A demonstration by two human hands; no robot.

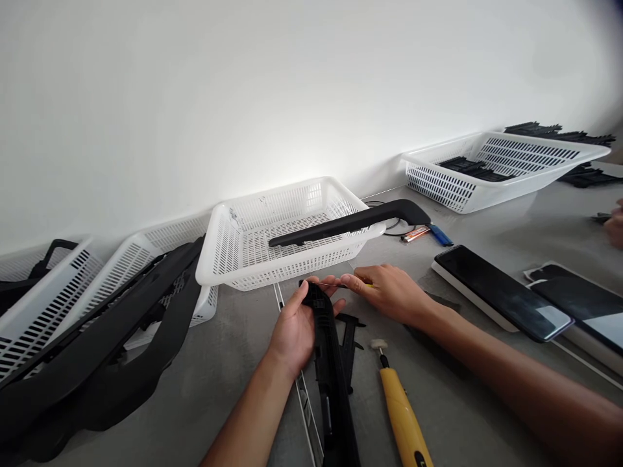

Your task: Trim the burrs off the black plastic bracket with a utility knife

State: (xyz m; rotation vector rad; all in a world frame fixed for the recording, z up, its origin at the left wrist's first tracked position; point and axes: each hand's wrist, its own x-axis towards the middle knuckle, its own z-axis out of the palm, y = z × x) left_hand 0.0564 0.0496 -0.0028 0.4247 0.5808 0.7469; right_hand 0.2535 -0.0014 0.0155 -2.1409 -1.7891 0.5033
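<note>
1. Left hand (294, 331): thumb and fingers closed around the far end of a black part (328, 370), thumb on top, fingers showing beyond it
2. Black part: long, ribbed side facing up; held in front of the person, near end running out of view at the bottom edge
3. Right hand (392, 292): thumb and fingers pinching a thin tool (331, 285), a bit of yellow showing beside the thumb; shaft points left to the far end of the part, contact too fine to tell
4. Caliper (349, 344), black, on the desk (243, 389), just right of the part and partly hidden by it
5. Yellow tool (402, 412) with a pale tip, lying right of the caliper, below the right forearm
6. Middle basket (287, 275), white, beyond the hands; a black handle (341, 226) lies across it, curved end past the right rim
7. Blue knife (440, 235) near that curved end; phone (506, 288) farther right, on a white box (474, 295)
8. Left side: dark trim (97, 363) piled over white baskets
9. Far right: white basket (438, 188) holding black pieces (472, 168); another person's hand (616, 227) at the edge, grip cut off, cannot tell
</note>
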